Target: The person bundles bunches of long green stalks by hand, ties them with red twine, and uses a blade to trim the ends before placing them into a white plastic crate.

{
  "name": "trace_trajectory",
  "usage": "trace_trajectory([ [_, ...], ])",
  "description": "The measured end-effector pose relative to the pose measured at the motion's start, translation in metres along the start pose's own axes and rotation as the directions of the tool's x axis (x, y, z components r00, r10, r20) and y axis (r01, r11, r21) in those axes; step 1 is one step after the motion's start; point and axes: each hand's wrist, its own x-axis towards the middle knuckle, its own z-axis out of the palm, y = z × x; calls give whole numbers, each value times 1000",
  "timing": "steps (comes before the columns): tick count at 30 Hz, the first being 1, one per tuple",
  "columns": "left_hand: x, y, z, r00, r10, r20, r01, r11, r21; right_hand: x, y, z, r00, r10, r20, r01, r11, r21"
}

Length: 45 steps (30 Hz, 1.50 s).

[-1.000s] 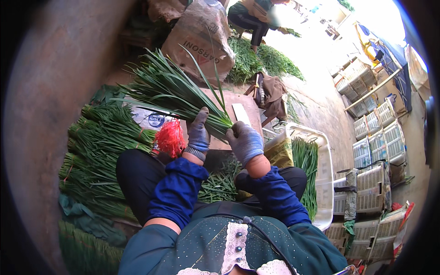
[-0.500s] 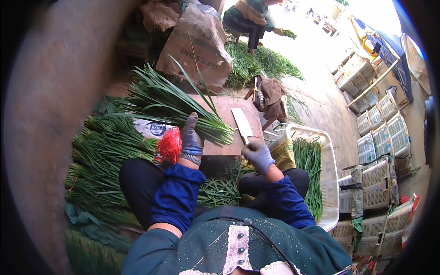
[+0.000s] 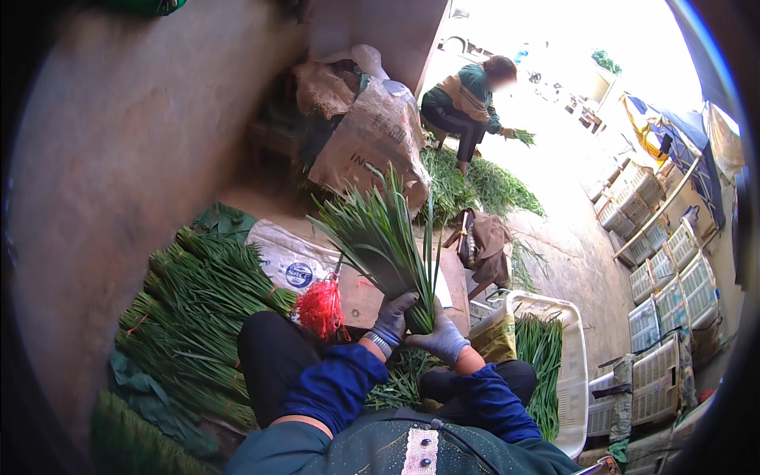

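A bunch of long green garlic chives (image 3: 380, 249) stands tilted between my hands, leaves fanning up and away. My left hand (image 3: 393, 318), in a grey-purple glove, is closed around the left side of its lower end. My right hand (image 3: 442, 339), gloved alike, presses against the right side near the cut ends; its fingers are partly hidden. Behind the leaves, the pale blade of a cleaver (image 3: 444, 290) shows on the pinkish-brown board (image 3: 359, 305). A tuft of red plastic strings (image 3: 321, 309) hangs to the left of my left hand.
Tied chive bundles (image 3: 198, 324) are piled at left beside a white sack (image 3: 289, 257). At right stands a white crate (image 3: 575, 356) with chives, and stacked crates (image 3: 653, 388) beyond. A wrapped bale (image 3: 372, 142) and a seated person (image 3: 467, 99) holding greens are ahead.
My right hand has let go of the cleaver and moved onto the chives. The bunch has turned from lying sideways to more upright. The view has tilted up.
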Motion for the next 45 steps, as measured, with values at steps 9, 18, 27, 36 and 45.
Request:
trace_trajectory([
  [9, 1, -15, -1, 996, -55, 63, 56, 998, -20, -6, 44, 8, 984, -85, -156, 79, 996, -45],
  [18, 8, -17, 4, 982, -18, 190, 11, 999, 37, -15, 59, 11, 984, -45, -172, 64, 992, 107],
  [27, 11, -10, 5, 977, 35, 212, -28, 999, -32, -18, -3, 3, 966, -26, -258, -70, 932, -356],
  [36, 5, -12, 12, 952, 57, 301, -160, 929, 332, -33, -49, -30, 936, 15, -352, -177, 884, -433],
  [45, -9, -31, 8, 904, -380, 195, 368, 925, 97, -36, -16, 10, 939, -6, -344, -246, 687, -684],
])
